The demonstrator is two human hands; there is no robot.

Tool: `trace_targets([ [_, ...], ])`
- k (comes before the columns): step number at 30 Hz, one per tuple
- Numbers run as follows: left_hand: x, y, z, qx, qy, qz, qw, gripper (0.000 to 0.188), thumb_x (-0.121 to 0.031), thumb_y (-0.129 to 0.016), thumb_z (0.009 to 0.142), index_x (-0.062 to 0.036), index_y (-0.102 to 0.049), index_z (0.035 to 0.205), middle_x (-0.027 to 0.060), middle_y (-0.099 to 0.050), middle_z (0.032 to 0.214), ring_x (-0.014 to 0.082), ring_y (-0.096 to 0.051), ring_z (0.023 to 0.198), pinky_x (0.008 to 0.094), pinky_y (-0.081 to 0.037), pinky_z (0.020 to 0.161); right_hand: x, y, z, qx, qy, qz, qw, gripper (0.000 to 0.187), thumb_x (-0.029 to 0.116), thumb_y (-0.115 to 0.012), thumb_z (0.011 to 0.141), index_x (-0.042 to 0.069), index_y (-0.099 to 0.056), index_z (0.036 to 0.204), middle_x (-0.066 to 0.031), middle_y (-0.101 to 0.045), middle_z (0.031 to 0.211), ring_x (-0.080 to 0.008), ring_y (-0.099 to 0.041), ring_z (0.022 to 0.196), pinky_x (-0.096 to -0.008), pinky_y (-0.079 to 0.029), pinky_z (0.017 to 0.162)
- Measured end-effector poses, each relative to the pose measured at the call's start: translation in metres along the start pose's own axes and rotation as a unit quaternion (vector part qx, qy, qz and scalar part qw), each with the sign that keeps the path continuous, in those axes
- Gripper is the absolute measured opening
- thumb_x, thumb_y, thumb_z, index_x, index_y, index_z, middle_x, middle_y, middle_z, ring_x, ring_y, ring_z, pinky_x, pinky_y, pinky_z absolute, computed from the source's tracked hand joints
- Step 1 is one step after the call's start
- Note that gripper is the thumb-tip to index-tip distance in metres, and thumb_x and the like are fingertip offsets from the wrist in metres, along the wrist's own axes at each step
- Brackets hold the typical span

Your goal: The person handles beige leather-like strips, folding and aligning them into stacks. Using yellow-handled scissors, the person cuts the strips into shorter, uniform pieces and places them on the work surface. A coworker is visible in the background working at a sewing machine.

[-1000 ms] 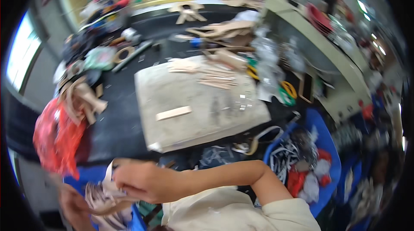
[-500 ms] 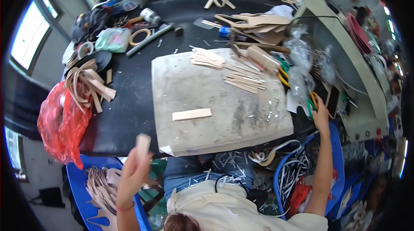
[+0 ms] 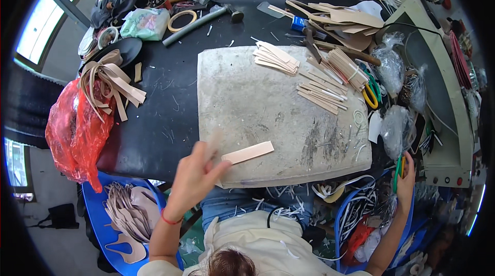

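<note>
The left hand (image 3: 192, 175) pinches a blurred pale slip (image 3: 212, 143) over the scuffed, stained board (image 3: 247, 106); its thumb is at the end of a smooth, flat beige strip (image 3: 251, 152) lying there, though I can't tell if they touch. Opposite, the right hand (image 3: 406, 177) has fingers curled around green-and-yellow scissors (image 3: 397, 174), just below a crinkled clear bag (image 3: 395, 132).

A strip (image 3: 251, 153) lies on the board (image 3: 242, 101), left of a bundle (image 3: 346, 68).
</note>
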State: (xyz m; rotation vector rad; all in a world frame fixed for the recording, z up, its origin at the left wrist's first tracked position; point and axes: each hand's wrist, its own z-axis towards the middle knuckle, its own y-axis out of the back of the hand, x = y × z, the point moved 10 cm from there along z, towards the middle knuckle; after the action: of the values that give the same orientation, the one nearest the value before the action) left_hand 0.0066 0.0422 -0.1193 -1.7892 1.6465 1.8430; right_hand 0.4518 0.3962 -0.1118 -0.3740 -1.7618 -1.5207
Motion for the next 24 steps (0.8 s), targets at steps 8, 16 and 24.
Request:
trace_targets([
  [8, 0.039, -0.001, -0.064, 0.05, 0.098, -0.246, 0.963, 0.018, -0.014, -0.041, 0.098, -0.0004, -0.052, 0.092, -0.0014, -0.045, 0.056, 0.0057, -0.044, 0.047, 0.019, -0.035, 0.045, 0.043, 0.033, 0.017, -0.079, 0.04, 0.054, 0.995, 0.055, 0.011, -0.072, 0.079, 0.0, -0.047, 0.127, -0.0085, -0.059, 0.113, -0.0145, -0.056, 0.099, -0.0264, -0.043, 0.086],
  [16, -0.001, -0.052, -0.058, 0.173, 0.038, -0.223, 0.959, 0.02, -0.016, -0.045, 0.096, 0.0008, -0.055, 0.092, 0.0005, -0.052, 0.059, 0.0057, -0.046, 0.047, 0.0204, -0.036, 0.044, 0.063, 0.066, 0.058, -0.229, 0.083, -0.075, 0.967, 0.049, 0.015, -0.067, 0.08, 0.009, -0.05, 0.126, -0.011, -0.063, 0.093, -0.016, -0.06, 0.083, -0.0285, -0.047, 0.076],
  [24, 0.009, -0.065, -0.064, 0.179, 0.049, -0.215, 0.959, 0.021, -0.019, -0.044, 0.097, -0.0012, -0.054, 0.092, -0.0002, -0.049, 0.058, 0.0053, -0.043, 0.045, 0.0197, -0.034, 0.043, 0.106, 0.028, 0.027, -0.109, 0.157, -0.393, 0.899, 0.069, 0.039, -0.075, 0.067, 0.012, -0.051, 0.126, -0.014, -0.057, 0.091, -0.0323, -0.057, 0.084, -0.0397, -0.046, 0.075],
])
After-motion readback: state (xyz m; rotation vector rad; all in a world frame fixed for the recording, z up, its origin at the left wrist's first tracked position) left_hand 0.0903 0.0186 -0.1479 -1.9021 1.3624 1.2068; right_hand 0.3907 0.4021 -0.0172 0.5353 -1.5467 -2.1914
